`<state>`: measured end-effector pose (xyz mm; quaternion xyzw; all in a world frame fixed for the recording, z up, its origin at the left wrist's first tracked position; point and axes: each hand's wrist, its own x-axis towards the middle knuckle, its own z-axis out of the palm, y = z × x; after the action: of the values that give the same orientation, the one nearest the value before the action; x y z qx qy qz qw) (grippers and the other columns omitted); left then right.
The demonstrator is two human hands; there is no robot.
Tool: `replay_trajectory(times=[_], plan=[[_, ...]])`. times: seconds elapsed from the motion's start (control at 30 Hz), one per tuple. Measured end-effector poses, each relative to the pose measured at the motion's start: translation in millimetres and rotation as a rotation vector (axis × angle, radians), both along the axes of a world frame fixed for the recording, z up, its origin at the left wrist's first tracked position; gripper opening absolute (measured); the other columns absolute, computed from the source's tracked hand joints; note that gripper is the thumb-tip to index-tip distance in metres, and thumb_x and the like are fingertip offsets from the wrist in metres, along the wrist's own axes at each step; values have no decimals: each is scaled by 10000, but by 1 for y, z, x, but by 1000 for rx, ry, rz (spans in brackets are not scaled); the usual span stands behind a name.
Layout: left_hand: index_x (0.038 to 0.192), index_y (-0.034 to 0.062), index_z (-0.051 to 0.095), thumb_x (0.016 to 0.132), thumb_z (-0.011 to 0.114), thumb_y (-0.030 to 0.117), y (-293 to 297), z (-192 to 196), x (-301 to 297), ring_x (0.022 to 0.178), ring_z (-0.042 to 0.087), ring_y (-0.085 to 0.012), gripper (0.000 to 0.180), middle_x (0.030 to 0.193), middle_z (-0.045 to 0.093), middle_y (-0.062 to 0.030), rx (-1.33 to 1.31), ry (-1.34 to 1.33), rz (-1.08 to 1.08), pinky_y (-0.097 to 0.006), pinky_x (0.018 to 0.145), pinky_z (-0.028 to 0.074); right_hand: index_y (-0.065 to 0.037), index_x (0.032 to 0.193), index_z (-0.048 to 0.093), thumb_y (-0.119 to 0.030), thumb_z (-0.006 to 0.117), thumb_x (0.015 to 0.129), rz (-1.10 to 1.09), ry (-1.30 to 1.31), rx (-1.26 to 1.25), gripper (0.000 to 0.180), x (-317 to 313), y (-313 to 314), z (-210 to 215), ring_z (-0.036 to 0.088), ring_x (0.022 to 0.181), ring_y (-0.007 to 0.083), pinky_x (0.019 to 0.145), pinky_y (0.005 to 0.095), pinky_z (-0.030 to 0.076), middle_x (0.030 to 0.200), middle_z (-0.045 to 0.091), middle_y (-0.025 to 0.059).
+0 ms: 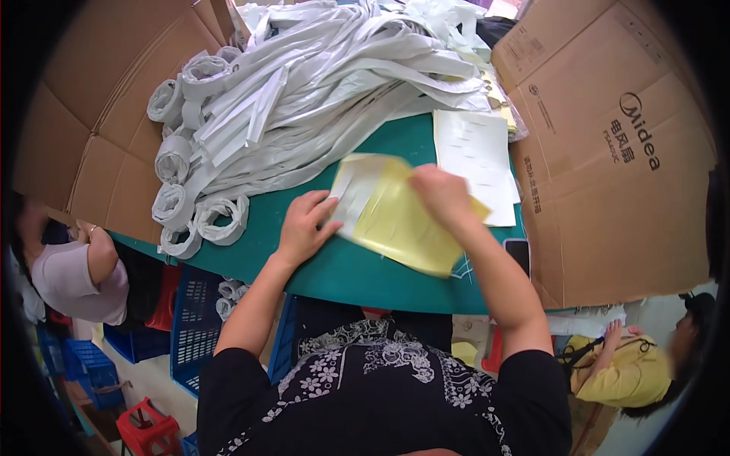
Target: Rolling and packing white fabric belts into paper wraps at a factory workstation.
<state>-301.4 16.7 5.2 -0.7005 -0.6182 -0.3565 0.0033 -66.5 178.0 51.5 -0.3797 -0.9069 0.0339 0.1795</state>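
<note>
A sheet with a white left part and a glossy yellow right part (411,228) lies at a slant on the green table, partly blurred. At its left edge my left hand (304,224) rests with fingers apart, thumb and fingertips on the white part. My right hand (442,196) is closed at the sheet's upper right side, smeared by motion; its fingertips seem to pinch the yellow part. Behind that hand lies a stack of white sheets (475,156) with small dark marks.
A heap of long white plastic strips (304,99) covers the far table, with rolled ends (220,220) at left. Cardboard walls stand left (114,152) and right (608,167). A phone (517,252) lies at the right edge. Blue crates (199,319) stand below. People sit on both sides.
</note>
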Motion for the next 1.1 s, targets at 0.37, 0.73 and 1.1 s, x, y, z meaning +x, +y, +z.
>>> replay_trajectory(times=[0.37,0.73,1.1], plan=[[811,49,531,785,606,175,67,17,-42,841,567,-299,148,831,595,-120,-107,362,235,-442,715,427,-151,1290,356,-203,618,800,-696,-172,89,559,164,126,11,574,949,338,773,439,480,1126,535,121],[954,-5,469,926,468,216,180,71,80,629,630,-206,223,747,631,-133,-494,-879,-220,-332,550,500,-10,1111,570,-333,578,863,16,733,-860,407,1,-8,-31,607,853,186,770,300,472,985,632,92],[1008,-22,539,882,489,461,162,71,88,808,612,-223,502,956,614,-147,-643,-832,-184,-329,726,493,8,1131,489,-98,418,920,-40,1431,-1460,246,3,-62,-5,612,876,214,764,338,513,1028,592,130]])
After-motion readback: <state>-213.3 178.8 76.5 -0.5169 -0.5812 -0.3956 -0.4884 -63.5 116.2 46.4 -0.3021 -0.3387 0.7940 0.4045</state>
